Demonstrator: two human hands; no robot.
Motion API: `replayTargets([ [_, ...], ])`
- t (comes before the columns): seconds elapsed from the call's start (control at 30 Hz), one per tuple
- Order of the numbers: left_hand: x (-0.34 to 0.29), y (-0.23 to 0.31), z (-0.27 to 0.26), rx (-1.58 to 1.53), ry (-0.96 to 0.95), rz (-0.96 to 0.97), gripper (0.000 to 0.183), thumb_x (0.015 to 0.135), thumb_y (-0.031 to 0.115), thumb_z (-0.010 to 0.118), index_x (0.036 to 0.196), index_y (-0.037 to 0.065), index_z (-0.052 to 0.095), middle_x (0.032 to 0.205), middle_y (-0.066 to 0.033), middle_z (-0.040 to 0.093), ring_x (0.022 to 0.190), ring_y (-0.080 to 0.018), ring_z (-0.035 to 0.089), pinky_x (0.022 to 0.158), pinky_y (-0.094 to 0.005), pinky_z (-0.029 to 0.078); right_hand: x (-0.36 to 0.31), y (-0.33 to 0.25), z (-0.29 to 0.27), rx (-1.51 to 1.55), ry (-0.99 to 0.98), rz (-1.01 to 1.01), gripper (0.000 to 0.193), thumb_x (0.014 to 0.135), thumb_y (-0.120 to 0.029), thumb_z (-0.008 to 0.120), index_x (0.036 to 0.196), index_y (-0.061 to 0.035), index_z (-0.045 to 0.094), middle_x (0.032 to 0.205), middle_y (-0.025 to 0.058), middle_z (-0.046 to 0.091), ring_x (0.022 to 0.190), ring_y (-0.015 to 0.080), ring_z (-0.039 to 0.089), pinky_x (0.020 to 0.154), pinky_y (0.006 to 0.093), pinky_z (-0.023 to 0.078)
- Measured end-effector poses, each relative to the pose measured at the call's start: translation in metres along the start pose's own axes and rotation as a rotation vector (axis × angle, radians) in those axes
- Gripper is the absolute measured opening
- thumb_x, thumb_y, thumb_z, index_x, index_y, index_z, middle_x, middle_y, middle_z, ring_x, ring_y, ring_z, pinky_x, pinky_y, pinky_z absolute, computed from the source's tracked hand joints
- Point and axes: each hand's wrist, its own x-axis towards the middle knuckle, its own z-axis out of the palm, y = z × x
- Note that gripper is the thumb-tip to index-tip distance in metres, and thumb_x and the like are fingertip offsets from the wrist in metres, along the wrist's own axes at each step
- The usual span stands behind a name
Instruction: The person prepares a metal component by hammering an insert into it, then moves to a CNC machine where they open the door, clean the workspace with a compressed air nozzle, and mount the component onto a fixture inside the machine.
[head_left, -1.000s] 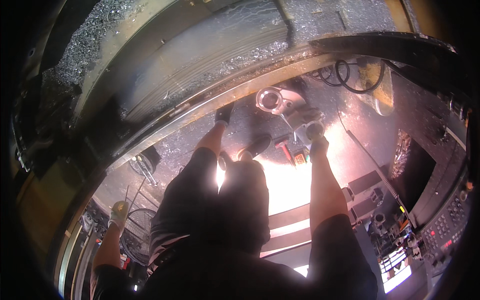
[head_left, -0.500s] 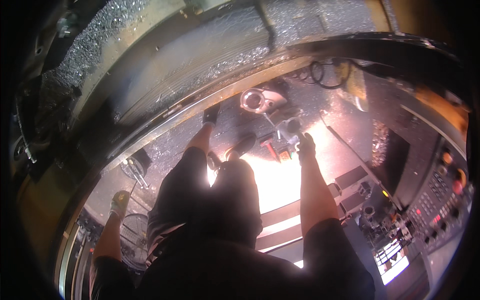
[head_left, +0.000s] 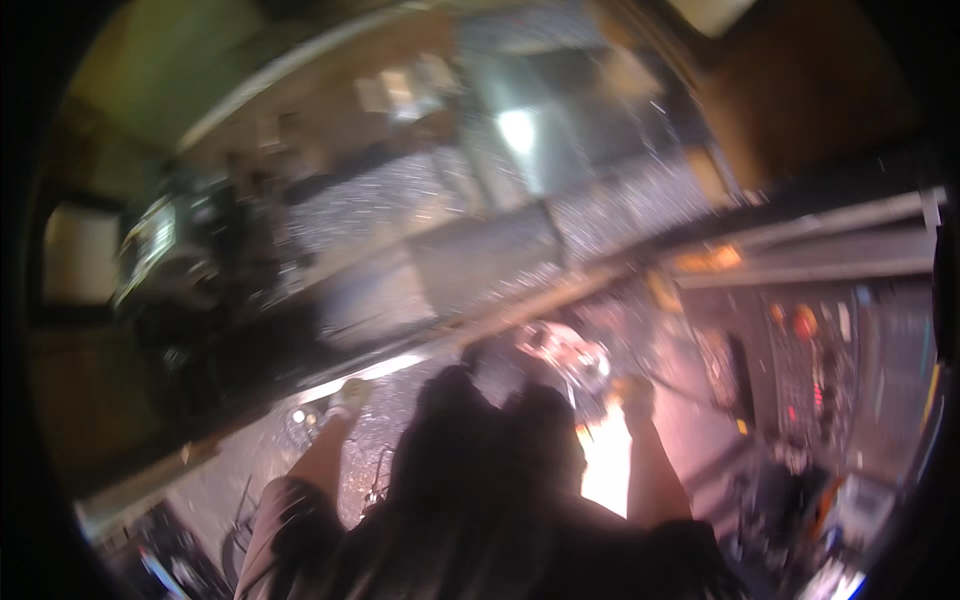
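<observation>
The whole view is smeared by motion. My left hand [head_left: 350, 396], in a pale glove, is low on the left beside the edge of a large machine; its fingers are too blurred to read, and I make out nothing in it. My right hand [head_left: 632, 393] is right of centre, beside a shiny metal part [head_left: 592, 366]. Whether the fingers grip that part or only lie next to it does not show. A second rounded metal part [head_left: 547, 340] is just beyond, slightly left. My dark-clothed knees [head_left: 450, 410] hide part of the floor.
Ahead lies the machine's interior, with metal plates [head_left: 487, 260] and glittering chips [head_left: 375, 205]. Its long front edge [head_left: 530, 305] crosses the view. On the right stands a control panel [head_left: 810, 370] with buttons and red lights. Bright light falls on the floor [head_left: 607, 465] by my right arm.
The view has swung up, showing more of the machine's interior. Both hands sit closer to the middle and lower against the machine edge. The metal parts remain near my right hand.
</observation>
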Motion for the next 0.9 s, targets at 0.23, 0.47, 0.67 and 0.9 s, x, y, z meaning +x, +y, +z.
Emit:
replayTargets([
  [0.23,-0.129,0.092,-0.050,-0.913,0.412,-0.431,0.046,0.090,0.041,0.076,0.120,0.006,0.072,0.115,-0.0121,0.076,0.107,-0.0226,0.069,0.096,-0.0351,0.052,0.061,-0.040,0.008,0.743,-0.148,1.018,0.027,0.099,-0.027,0.057,0.091,-0.0041,0.068,0.066,0.0104,0.068,0.044,0.0143,0.049,0.043,0.0294,0.037],
  [0.47,-0.251,0.195,-0.002,-0.810,0.297,-0.586,0.065,0.094,0.048,0.067,0.134,-0.003,0.064,0.136,-0.0237,0.066,0.128,-0.0322,0.062,0.109,-0.0398,0.046,0.097,0.097,0.034,1.231,0.025,0.440,0.037,0.096,-0.035,0.072,0.121,-0.0077,0.065,0.078,0.0000,0.060,0.062,0.0158,0.057,0.052,0.0337,0.049],
  [0.67,-0.385,0.228,0.139,-1.144,-0.027,-0.839,0.088,0.093,0.058,0.065,0.152,-0.004,0.045,0.154,-0.0243,0.050,0.145,-0.0336,0.046,0.120,-0.0414,0.035,0.212,-0.088,-0.062,0.405,-0.098,0.804,0.087,0.093,-0.059,0.064,0.162,-0.0154,0.032,0.159,0.0221,0.044,0.146,0.0395,0.043,0.118,0.0483,0.037],
  [0.9,-0.445,0.299,0.130,-0.818,0.127,-1.076,0.093,0.093,0.065,0.061,0.155,-0.001,0.041,0.157,-0.0219,0.047,0.148,-0.0320,0.042,0.122,-0.0413,0.033,0.282,-0.064,-0.023,-1.255,-0.758,-0.111,0.037,0.098,-0.039,0.061,0.124,-0.0146,0.074,0.128,0.0049,0.070,0.119,0.0245,0.065,0.090,0.0484,0.054],
])
